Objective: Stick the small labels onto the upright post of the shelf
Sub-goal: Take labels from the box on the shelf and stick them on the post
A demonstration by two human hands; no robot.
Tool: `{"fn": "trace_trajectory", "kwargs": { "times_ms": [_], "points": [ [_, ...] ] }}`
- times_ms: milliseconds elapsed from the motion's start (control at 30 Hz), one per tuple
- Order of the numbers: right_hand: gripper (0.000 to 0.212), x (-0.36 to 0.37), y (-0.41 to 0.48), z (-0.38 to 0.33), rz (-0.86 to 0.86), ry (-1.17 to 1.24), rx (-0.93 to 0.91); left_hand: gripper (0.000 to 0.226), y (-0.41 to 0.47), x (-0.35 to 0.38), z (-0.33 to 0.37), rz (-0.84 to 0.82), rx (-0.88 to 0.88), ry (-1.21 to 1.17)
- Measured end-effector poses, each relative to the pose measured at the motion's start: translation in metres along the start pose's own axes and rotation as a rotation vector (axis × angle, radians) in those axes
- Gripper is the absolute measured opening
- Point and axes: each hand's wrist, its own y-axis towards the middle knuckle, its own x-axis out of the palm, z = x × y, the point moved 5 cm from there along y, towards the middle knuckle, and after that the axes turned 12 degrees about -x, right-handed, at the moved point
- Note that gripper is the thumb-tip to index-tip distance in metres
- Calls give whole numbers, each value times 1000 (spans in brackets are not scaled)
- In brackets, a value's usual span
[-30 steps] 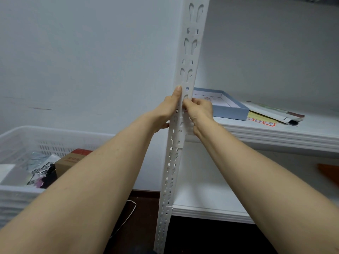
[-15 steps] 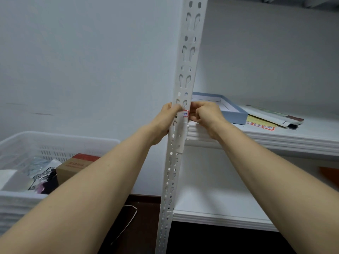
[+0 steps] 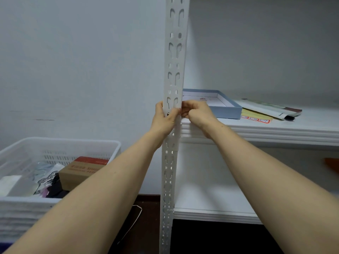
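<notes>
The white slotted upright post (image 3: pixel 176 52) of the shelf rises through the middle of the view. My left hand (image 3: pixel 165 120) wraps it from the left at shelf-board height, thumb pressed flat across its front face. My right hand (image 3: pixel 196 114) is at the post's right edge, fingers curled with the tips against the metal. No small label shows on the post; the spot under my thumb is hidden. A yellow sheet of red-bordered labels (image 3: pixel 256 117) lies on the white shelf board (image 3: pixel 256 131) to the right.
A shallow blue box lid (image 3: pixel 225 109) and a flat white package (image 3: pixel 269 109) lie on the same board. A lower shelf board (image 3: pixel 211 198) sits beneath. At the left stands a white plastic basket (image 3: pixel 60 143) holding a cardboard box (image 3: pixel 82 169) and several small bags.
A red-bordered label seen on the post half a second ago is now covered by my left thumb. Both hands have slid lower on the post over the last second.
</notes>
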Motion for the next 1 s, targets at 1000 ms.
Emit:
{"fn": "trace_trajectory", "kwargs": {
  "times_ms": [1000],
  "points": [
    [44, 5, 3, 8, 26, -202, -23, 41, 2, 4, -1, -4, 18, -75]
  ]
}}
